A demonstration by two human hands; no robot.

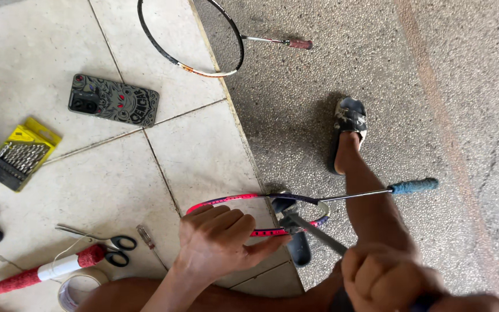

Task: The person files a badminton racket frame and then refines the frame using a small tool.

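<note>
The left hand (218, 240) presses flat on the pink racket frame (226, 199), pinning it against the tiled floor (203, 144), fingers wrapped over the rim. The right hand (385, 277) is closed tight round the handle of a metal tool (313, 231) whose tip meets the frame near the shaft. The frame looks unstrung, so the work seems at an early stage. Scissors (114, 248), a drill bit case (21, 153) and a phone (114, 100) lie nearby
</note>
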